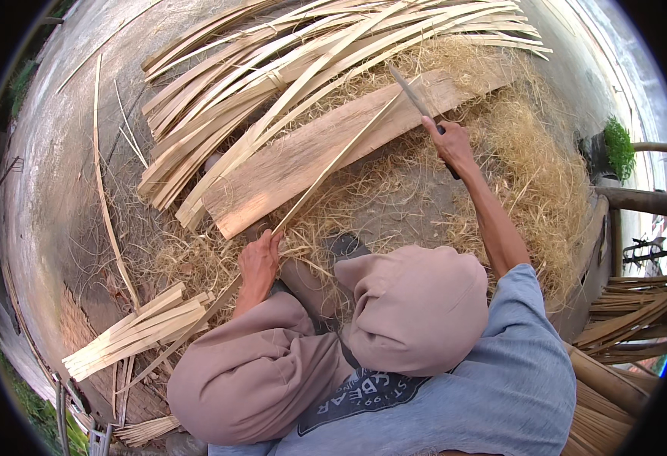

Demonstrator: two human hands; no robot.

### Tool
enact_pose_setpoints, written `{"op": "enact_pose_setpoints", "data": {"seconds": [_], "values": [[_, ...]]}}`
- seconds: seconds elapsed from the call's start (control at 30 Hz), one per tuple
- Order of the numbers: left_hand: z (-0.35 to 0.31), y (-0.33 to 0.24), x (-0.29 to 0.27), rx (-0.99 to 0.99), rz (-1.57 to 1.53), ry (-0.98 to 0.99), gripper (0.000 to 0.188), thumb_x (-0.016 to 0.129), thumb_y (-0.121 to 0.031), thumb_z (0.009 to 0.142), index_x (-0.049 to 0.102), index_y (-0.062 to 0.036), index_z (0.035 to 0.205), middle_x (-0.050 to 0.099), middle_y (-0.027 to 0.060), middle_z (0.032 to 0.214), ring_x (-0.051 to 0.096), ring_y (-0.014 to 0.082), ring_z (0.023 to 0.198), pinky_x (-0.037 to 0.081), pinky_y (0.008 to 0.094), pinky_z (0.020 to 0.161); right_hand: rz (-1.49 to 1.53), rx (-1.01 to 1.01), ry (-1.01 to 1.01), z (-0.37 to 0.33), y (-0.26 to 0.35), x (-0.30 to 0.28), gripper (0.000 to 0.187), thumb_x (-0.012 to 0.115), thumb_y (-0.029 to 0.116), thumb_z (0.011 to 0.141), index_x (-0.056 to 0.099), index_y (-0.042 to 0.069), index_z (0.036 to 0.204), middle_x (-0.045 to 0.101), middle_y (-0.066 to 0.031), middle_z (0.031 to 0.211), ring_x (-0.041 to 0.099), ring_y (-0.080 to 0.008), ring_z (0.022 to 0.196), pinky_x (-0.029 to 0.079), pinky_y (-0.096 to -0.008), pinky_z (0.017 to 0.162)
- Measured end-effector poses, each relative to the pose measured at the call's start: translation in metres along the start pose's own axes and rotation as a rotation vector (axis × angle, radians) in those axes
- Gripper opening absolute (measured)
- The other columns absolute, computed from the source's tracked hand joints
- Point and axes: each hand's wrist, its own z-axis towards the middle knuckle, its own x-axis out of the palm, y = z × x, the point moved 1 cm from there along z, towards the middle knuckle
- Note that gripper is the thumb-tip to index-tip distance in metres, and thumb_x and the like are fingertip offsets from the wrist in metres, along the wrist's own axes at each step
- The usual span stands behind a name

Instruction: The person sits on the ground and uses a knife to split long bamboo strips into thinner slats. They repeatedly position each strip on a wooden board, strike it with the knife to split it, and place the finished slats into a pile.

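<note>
My left hand (260, 262) is closed, pinching a thin pale bamboo strip (337, 161). From there the strip slants up to the right across a wooden plank (303, 163). In my right hand (452, 146) is the dark handle of a long knife (411, 89), its blade pointing up and left over the plank. The strip's far end lies close beside the blade; whether they touch I cannot tell. Fine curly shavings (523, 175) lie thick around the plank and between my feet.
Beyond the plank lies a big spread of split bamboo strips (227, 99). A smaller bundle of strips (140, 330) sits at my left, near one long loose strip (104, 182). At the right are bamboo poles (637, 201), a green plant (618, 148) and more stacked strips (626, 319).
</note>
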Motion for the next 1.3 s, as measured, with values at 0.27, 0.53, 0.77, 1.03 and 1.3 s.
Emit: {"op": "enact_pose_setpoints", "data": {"seconds": [0.27, 0.53, 0.77, 1.03, 1.3], "values": [[-0.006, 0.0, -0.009, 0.018, 0.032, 0.01, 0.031, 0.058, -0.035, 0.105, 0.06, -0.0086, 0.089, 0.062, 0.022, 0.065, 0.063, 0.0461, 0.064, 0.044, 0.0547, 0.055, 0.0, 0.063, 0.012, -0.025, 0.006, 0.007, 0.07, 0.056, 0.067, 0.096, 0.063, 0.003, 0.07, 0.063, -0.0127, 0.061, 0.064, -0.0279, 0.058, 0.051, -0.0445, 0.061], [-0.009, 0.008, -0.021, -0.03, -0.047, 0.045, 0.03, 0.057, -0.034, 0.104, 0.063, -0.0071, 0.092, 0.062, 0.0227, 0.069, 0.061, 0.0476, 0.068, 0.044, 0.0545, 0.059, -0.16, -0.315, 0.067, -0.04, 0.033, 0.021, 0.073, 0.055, 0.069, 0.095, 0.069, 0.0, 0.075, 0.065, -0.0212, 0.066, 0.067, -0.0369, 0.063, 0.052, -0.0478, 0.063], [-0.041, 0.026, -0.047, -0.073, -0.039, 0.114, 0.026, 0.057, -0.032, 0.104, 0.066, -0.0085, 0.099, 0.064, 0.0217, 0.072, 0.062, 0.0451, 0.069, 0.044, 0.0539, 0.06, 0.106, 0.216, -0.153, 0.025, -0.041, -0.018, 0.076, 0.055, 0.07, 0.096, 0.061, 0.001, 0.065, 0.057, -0.0106, 0.054, 0.06, -0.0227, 0.048, 0.049, -0.0397, 0.05], [-0.066, 0.044, 0.0, -0.046, 0.276, -0.038, 0.009, 0.057, -0.021, 0.102, 0.059, -0.0149, 0.107, 0.067, 0.0127, 0.087, 0.066, 0.0379, 0.066, 0.048, 0.0495, 0.055, -0.108, -0.377, 0.392, -0.116, 0.07, 0.025, 0.068, 0.061, 0.065, 0.096, 0.068, 0.001, 0.074, 0.06, -0.0142, 0.058, 0.059, -0.0271, 0.055, 0.048, -0.046, 0.055], [-0.054, 0.037, -0.009, -0.007, 0.293, -0.058, 0.019, 0.058, -0.018, 0.101, 0.06, -0.0186, 0.12, 0.066, 0.0124, 0.088, 0.067, 0.0364, 0.068, 0.049, 0.0491, 0.056, -0.177, 0.121, -0.115, 0.002, -0.059, -0.088, 0.074, 0.055, 0.07, 0.096, 0.067, 0.001, 0.072, 0.057, -0.008, 0.056, 0.055, -0.0256, 0.048, 0.045, -0.0408, 0.049]]}}
